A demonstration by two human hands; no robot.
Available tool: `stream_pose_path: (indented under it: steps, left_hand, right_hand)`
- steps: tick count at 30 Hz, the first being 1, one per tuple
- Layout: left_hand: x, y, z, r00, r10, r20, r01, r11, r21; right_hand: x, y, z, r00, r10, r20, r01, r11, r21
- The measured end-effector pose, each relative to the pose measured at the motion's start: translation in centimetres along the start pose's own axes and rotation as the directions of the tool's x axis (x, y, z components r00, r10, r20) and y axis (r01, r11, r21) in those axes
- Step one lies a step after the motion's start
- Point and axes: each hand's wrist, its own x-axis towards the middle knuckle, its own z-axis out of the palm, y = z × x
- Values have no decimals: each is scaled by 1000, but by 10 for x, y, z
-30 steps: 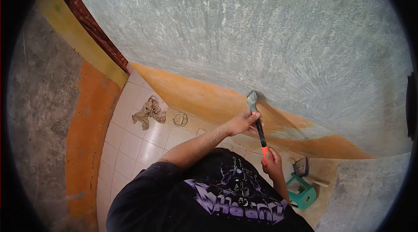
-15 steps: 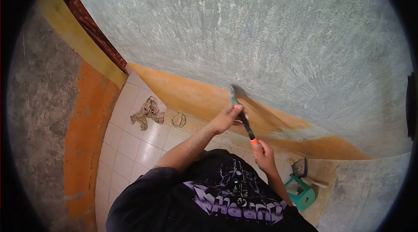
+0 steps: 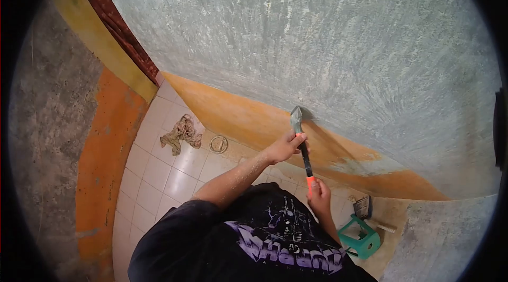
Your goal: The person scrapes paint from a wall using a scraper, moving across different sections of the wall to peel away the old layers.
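Pressing against the wall [image 3: 328, 49], the blade of a scraper [image 3: 300, 139] is seen just where the grey-green skimmed surface meets the orange band [image 3: 248, 118] painted along the wall's foot. The tool is held tilted, its grey blade uppermost and touching the wall, its black shaft running down and away from the wall to an orange handle end. The shaft is grasped near the blade by the left hand [image 3: 286, 147], whose fingers are wrapped around it; the orange end is clenched in the right hand [image 3: 319, 193], lower down and further from the wall. Both forearms are speckled with pale dust, and a black printed T-shirt [image 3: 254, 234] is seen beneath them.

Below the wall, a floor of pale square tiles [image 3: 159, 176] is visible. On it, near the foot of the wall, a crumpled beige rag [image 3: 181, 133] is laid, and just beside that a round floor drain [image 3: 218, 144] is set into the tiles. Further along the wall's foot, past the right hand, a small green plastic stool [image 3: 361, 237] is stood, with a brush [image 3: 364, 207] lying just beyond it, closer to the wall. A dark reddish door frame [image 3: 119, 28] is met at the wall's far end.
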Motion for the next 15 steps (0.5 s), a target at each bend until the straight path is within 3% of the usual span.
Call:
stream_pose_path:
  steps: [3,6,7,10,11,14,15]
  left_hand:
    - [5,-1,3,1000,19,9,-19,999,-40]
    - [-2,4,-6,1000,10,-17,-11,999,-35]
    - [-5,7,-11,999,-2,-35,1,1000,-27]
    - [4,1,-11,1000,-24,-17,25,999,38]
    - [3,-3,-7,1000,-20,-20,21,999,40]
    - [-1,4,-4,998,0,-68,3,999,35]
    - [-6,5,-13,995,-5,-100,8,1000,25]
  right_hand:
    - [0,-19,-12,1000,23,-8,-23,1000,-19]
    - [11,-18,-2,992,-117,43,123,972,-201]
    - [5,-26,8,998,-66,2,65,990,-126]
    - [0,-24,5,995,-94,-43,88,989,-123]
    - [0,-23,-3,999,-21,-35,19,998,-53]
    - [2,-38,0,1000,-15,-10,14,996,-85]
    - [9,-33,5,997,-74,1,73,982,-177]
